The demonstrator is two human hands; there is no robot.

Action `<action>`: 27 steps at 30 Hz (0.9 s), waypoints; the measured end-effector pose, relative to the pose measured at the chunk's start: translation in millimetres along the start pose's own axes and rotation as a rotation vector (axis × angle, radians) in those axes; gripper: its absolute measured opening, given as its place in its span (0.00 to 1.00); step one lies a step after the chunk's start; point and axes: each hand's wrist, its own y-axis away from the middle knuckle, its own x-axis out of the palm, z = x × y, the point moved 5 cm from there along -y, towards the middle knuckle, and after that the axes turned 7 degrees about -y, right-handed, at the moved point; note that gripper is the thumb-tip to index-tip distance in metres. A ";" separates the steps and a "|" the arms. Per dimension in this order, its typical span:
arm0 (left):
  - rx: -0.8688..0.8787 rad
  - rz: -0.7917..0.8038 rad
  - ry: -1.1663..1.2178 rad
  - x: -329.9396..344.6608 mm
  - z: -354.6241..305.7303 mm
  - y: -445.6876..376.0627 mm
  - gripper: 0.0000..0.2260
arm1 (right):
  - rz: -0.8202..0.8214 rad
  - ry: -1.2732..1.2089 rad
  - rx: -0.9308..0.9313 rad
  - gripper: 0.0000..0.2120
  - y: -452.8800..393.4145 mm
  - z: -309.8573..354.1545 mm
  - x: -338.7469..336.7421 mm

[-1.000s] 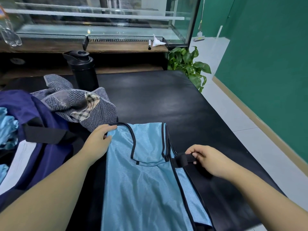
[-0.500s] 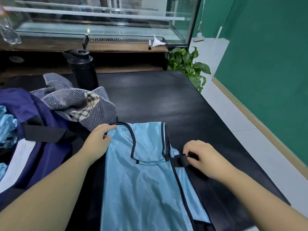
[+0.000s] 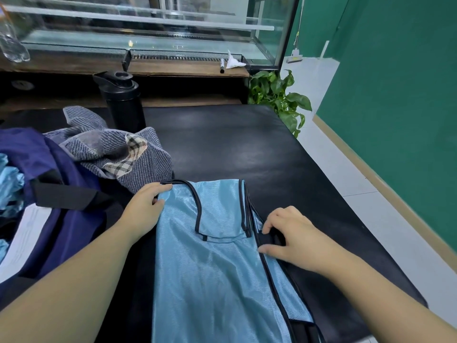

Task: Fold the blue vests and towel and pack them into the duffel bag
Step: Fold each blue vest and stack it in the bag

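Blue vest (image 3: 217, 280) (flat); left hand (image 3: 144, 206), right hand (image 3: 290, 240) pinching edges

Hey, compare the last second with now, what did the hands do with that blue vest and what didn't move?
The right hand slid left along the black strap toward the blue vest, its fingers closing over the strap at the vest's right edge. The left hand stayed gripping the vest's top left corner. The vest, towel, duffel bag and black bottle kept their places.
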 end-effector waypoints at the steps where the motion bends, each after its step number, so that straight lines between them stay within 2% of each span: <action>1: 0.001 0.000 0.002 0.0 0.0 0.1 0.18 | -0.010 0.047 0.010 0.14 -0.9 -2.9 -0.1; 4: -0.002 0.001 0.011 0.3 0.9 0.3 0.18 | 0.032 0.148 0.030 0.11 -1.2 -11.6 0.8; 7: -0.004 -0.003 0.016 1.1 2.0 -0.1 0.18 | 0.063 0.112 0.037 0.03 0.5 -15.1 1.8; 10: -0.004 -0.010 0.018 1.2 1.9 -0.5 0.18 | 0.090 0.080 0.129 0.12 3.4 -27.3 1.9; 13: -0.002 -0.010 0.025 1.6 2.2 -1.0 0.18 | 0.043 0.001 0.206 0.11 5.6 -35.0 -2.5; 16: 0.001 -0.012 0.033 1.2 2.2 -0.7 0.18 | -0.012 -0.042 0.182 0.08 5.2 -30.7 -8.7; 18: 0.004 -0.012 0.034 0.8 1.7 -0.2 0.18 | -0.021 0.048 0.157 0.07 4.0 -26.6 -12.6; 23: 0.004 -0.013 0.028 0.2 -0.5 0.0 0.18 | 0.032 0.256 0.244 0.01 -5.8 -20.7 -8.5; 27: -0.010 -0.014 0.039 -1.7 1.5 0.0 0.18 | -0.049 0.263 0.215 0.13 -24.0 2.9 -20.1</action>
